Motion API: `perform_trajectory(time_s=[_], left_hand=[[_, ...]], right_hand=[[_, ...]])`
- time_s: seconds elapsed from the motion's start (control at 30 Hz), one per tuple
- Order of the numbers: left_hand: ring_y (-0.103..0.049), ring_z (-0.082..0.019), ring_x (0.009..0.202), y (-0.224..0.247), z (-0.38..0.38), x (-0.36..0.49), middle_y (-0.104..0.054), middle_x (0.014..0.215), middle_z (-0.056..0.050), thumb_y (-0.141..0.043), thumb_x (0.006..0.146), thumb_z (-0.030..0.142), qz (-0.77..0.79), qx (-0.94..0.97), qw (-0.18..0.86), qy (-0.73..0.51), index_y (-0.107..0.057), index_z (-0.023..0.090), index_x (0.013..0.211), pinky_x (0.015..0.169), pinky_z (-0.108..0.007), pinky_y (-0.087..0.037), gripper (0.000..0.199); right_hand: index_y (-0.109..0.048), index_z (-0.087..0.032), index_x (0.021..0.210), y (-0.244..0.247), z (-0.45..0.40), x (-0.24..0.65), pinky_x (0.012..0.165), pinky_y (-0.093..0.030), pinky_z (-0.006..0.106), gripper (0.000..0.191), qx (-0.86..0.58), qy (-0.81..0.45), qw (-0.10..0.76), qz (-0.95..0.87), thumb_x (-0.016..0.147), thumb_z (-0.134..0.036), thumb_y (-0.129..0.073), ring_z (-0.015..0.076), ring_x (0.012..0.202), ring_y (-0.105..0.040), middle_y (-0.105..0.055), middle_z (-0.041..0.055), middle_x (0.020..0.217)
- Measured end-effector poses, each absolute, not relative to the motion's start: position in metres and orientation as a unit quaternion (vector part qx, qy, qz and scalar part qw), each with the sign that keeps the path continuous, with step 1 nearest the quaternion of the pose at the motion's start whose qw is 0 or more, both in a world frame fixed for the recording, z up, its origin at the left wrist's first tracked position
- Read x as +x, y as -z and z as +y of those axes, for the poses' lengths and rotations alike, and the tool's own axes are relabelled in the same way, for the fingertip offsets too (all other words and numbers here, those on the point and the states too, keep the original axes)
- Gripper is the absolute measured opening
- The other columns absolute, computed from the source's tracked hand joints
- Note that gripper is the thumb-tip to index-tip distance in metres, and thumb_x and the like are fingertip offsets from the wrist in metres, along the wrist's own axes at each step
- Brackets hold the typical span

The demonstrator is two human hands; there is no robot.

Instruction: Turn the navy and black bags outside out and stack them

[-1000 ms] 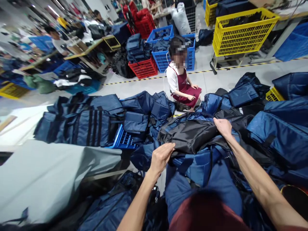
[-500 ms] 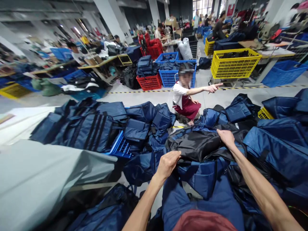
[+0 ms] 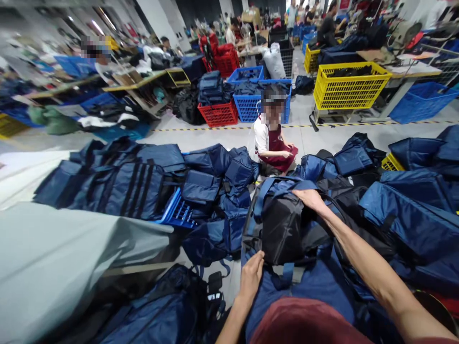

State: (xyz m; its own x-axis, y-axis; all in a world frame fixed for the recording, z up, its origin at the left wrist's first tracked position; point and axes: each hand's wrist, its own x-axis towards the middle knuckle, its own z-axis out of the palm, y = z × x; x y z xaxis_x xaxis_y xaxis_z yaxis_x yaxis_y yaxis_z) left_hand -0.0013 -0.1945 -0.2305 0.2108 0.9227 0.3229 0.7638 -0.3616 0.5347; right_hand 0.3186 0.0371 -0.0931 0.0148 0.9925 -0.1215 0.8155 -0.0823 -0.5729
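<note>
A bag with black lining showing and navy blue straps and edges (image 3: pixel 283 229) lies across my lap. My left hand (image 3: pixel 252 273) is closed on its near left edge, thumb and fingers pinched together. Over the bag's far side reaches my right hand (image 3: pixel 309 198), its fingers curled onto the fabric by the opening; the fingertips are partly hidden. A blue strap (image 3: pixel 263 196) loops up at the bag's far left. Navy bags (image 3: pixel 405 215) are heaped on my right.
A person in a maroon apron (image 3: pixel 275 143) squats just beyond the bag. More navy bags (image 3: pixel 201 186) and a blue crate (image 3: pixel 177 210) are to the left, beside a grey sheet (image 3: pixel 71 258). Yellow (image 3: pixel 351 88) and red crates (image 3: pixel 218 113) stand farther back.
The bag has been turned and lifted, its blue straps now showing on top. My left hand moved down, my right hand leftward. The squatting person lowered the outstretched arm.
</note>
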Motion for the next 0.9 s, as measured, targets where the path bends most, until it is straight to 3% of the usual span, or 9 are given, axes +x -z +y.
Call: perform_trajectory(time_s=[0.1,0.17,0.3,0.37,0.5,0.7,0.77,0.9], left_hand=[[-0.085,-0.025,0.106,0.232,-0.189,-0.003,-0.085,0.118,-0.011,-0.055,0.105,0.015,0.548,0.772,0.138,-0.291,-0.077,0.021,0.123,0.094,-0.04,-0.072,0.029],[-0.085,-0.024,0.105,0.226,-0.182,-0.009,-0.085,0.118,-0.011,-0.055,0.106,0.014,0.543,0.785,0.143,-0.263,-0.075,0.021,0.123,0.092,-0.037,-0.071,0.028],[-0.084,-0.021,0.099,0.218,-0.181,-0.009,-0.084,0.116,-0.01,-0.053,0.106,0.013,0.519,0.815,0.154,-0.204,-0.073,0.021,0.119,0.088,-0.033,-0.069,0.025],[-0.084,-0.022,0.099,0.218,-0.187,-0.002,-0.084,0.115,-0.01,-0.052,0.106,0.013,0.514,0.821,0.155,-0.196,-0.073,0.02,0.115,0.088,-0.033,-0.069,0.024],[-0.084,-0.025,0.105,0.228,-0.198,0.009,-0.084,0.118,-0.011,-0.051,0.103,0.01,0.529,0.814,0.141,-0.194,-0.073,0.022,0.121,0.092,-0.037,-0.068,0.031],[-0.082,-0.026,0.112,0.252,-0.2,0.023,-0.083,0.123,-0.012,-0.053,0.094,-0.001,0.54,0.813,0.144,-0.164,-0.074,0.021,0.127,0.098,-0.039,-0.068,0.045],[-0.082,-0.027,0.112,0.257,-0.198,0.032,-0.083,0.122,-0.014,-0.054,0.089,-0.005,0.541,0.815,0.151,-0.143,-0.074,0.019,0.128,0.099,-0.04,-0.067,0.05],[-0.079,-0.029,0.119,0.264,-0.196,0.04,-0.081,0.128,-0.014,-0.053,0.084,-0.007,0.542,0.817,0.154,-0.119,-0.072,0.02,0.135,0.103,-0.044,-0.066,0.06]], right_hand=[[-0.054,-0.022,0.058,0.099,0.031,0.328,0.059,-0.03,0.029,0.076,-0.714,-0.276,0.195,-0.613,0.103,-0.081,-0.041,0.0156,0.06,-0.049,-0.054,0.0017,0.059],[-0.052,-0.022,0.059,0.095,0.022,0.329,0.061,-0.031,0.029,0.074,-0.716,-0.246,0.234,-0.609,0.104,-0.08,-0.044,0.0153,0.061,-0.05,-0.055,0.0011,0.06],[-0.071,-0.023,0.093,0.083,-0.002,0.329,0.083,-0.041,0.03,0.058,-0.622,-0.122,0.325,-0.701,0.114,-0.066,-0.038,0.021,0.091,-0.066,-0.077,0.005,0.096],[-0.072,-0.022,0.105,0.078,-0.012,0.33,0.09,-0.041,0.033,0.055,-0.611,-0.075,0.3,-0.729,0.117,-0.06,-0.034,0.0241,0.1,-0.066,-0.078,0.0089,0.106],[-0.067,-0.022,0.087,0.073,-0.016,0.329,0.082,-0.036,0.036,0.058,-0.655,-0.03,0.192,-0.73,0.119,-0.055,-0.032,0.0252,0.088,-0.063,-0.075,0.0104,0.09],[-0.068,-0.022,0.093,0.071,-0.016,0.318,0.087,-0.04,0.037,0.043,-0.622,-0.058,0.259,-0.737,0.117,-0.048,-0.042,0.0259,0.094,-0.062,-0.074,0.0078,0.093],[-0.07,-0.021,0.102,0.066,-0.028,0.316,0.094,-0.045,0.041,0.036,-0.603,-0.057,0.302,-0.736,0.116,-0.043,-0.044,0.0283,0.103,-0.064,-0.076,0.0103,0.104],[-0.065,-0.025,0.138,0.069,-0.085,0.319,0.116,-0.047,0.047,0.031,-0.504,-0.064,0.417,-0.754,0.113,-0.036,-0.052,0.0286,0.134,-0.061,-0.07,0.0116,0.139]])
